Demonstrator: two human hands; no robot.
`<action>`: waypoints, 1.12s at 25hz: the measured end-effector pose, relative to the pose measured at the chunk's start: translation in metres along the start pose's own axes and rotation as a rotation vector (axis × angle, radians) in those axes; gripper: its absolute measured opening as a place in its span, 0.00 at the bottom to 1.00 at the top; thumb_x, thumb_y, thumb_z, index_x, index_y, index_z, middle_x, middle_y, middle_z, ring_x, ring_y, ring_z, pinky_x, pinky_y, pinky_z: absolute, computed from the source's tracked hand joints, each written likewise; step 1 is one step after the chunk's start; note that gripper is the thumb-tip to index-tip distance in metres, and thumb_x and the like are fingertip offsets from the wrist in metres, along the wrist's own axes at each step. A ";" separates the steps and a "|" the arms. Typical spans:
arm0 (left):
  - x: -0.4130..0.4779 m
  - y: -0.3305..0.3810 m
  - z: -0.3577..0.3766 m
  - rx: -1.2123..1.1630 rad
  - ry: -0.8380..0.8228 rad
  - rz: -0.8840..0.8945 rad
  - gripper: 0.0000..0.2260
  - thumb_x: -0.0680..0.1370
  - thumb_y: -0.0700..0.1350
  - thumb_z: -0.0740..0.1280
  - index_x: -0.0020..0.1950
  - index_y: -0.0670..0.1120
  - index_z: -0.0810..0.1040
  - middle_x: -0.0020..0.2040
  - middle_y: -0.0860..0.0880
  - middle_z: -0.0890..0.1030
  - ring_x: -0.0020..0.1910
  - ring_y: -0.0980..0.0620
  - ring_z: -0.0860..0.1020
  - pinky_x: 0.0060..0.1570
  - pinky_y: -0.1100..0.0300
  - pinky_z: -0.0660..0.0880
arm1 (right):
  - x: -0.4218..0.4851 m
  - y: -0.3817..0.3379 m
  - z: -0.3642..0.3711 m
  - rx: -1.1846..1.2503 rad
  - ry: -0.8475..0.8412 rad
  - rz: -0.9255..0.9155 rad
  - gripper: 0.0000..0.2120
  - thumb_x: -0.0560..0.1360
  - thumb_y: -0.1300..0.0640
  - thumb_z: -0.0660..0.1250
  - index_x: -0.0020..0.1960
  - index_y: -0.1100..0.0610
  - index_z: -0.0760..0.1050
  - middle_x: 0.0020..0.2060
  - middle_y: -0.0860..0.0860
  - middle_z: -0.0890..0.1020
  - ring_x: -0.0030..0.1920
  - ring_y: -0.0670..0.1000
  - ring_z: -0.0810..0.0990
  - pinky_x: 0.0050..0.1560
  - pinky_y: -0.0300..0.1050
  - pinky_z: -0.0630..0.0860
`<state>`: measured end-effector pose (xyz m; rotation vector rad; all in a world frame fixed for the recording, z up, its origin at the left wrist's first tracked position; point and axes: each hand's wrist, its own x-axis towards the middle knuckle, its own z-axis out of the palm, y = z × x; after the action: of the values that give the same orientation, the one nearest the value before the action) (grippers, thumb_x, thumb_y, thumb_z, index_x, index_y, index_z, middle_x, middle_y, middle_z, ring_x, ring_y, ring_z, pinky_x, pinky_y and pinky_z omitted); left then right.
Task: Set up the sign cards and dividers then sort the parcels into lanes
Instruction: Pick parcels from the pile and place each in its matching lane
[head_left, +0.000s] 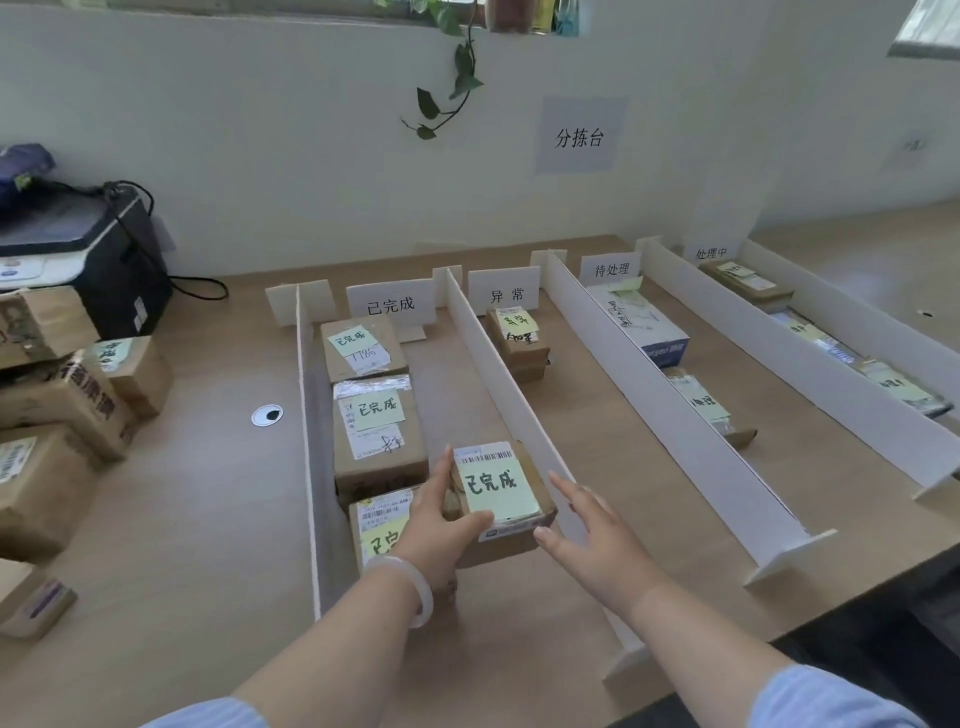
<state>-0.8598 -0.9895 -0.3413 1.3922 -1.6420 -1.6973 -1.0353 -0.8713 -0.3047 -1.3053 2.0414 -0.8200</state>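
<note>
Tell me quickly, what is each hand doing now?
Left hand: grips the parcel with the green note.
Right hand: open, holding nothing.

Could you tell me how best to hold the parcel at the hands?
Take the parcel by its left and right sides, from the near end: it is flat, with a divider close on its right; the left hand grips the left side.

So in the lane running toward us from the 已完成 sign card (390, 304), three boxes (376, 431) sit in a row. Our left hand (441, 525) grips a fourth parcel (524, 535) with a green note (501, 491), at the end farthest from that card. Our right hand (597, 540) hovers with straight fingers just right of it, by the white divider (498, 353) that starts beside the card.
</note>
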 end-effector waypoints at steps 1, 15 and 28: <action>0.006 0.002 0.003 -0.015 0.023 -0.007 0.40 0.59 0.58 0.72 0.57 0.88 0.52 0.71 0.55 0.71 0.68 0.46 0.72 0.66 0.43 0.72 | 0.009 0.002 -0.007 -0.039 -0.036 -0.022 0.32 0.76 0.46 0.69 0.76 0.39 0.58 0.68 0.38 0.62 0.71 0.39 0.60 0.66 0.33 0.58; 0.051 0.000 0.048 0.001 0.235 -0.152 0.45 0.64 0.48 0.66 0.75 0.71 0.49 0.69 0.52 0.70 0.63 0.46 0.75 0.61 0.44 0.75 | 0.120 0.038 -0.027 -0.246 -0.300 -0.253 0.36 0.75 0.42 0.68 0.77 0.35 0.53 0.78 0.41 0.55 0.77 0.42 0.52 0.75 0.44 0.56; 0.053 -0.017 0.069 0.168 0.295 -0.236 0.40 0.75 0.39 0.67 0.80 0.58 0.49 0.70 0.52 0.69 0.63 0.53 0.72 0.54 0.65 0.68 | 0.132 0.051 -0.001 -0.778 -0.380 -0.441 0.37 0.77 0.39 0.61 0.79 0.44 0.48 0.79 0.48 0.48 0.79 0.49 0.40 0.75 0.52 0.31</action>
<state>-0.9349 -0.9937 -0.3889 1.8814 -1.5302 -1.4091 -1.1124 -0.9763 -0.3611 -2.1814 1.8271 0.1229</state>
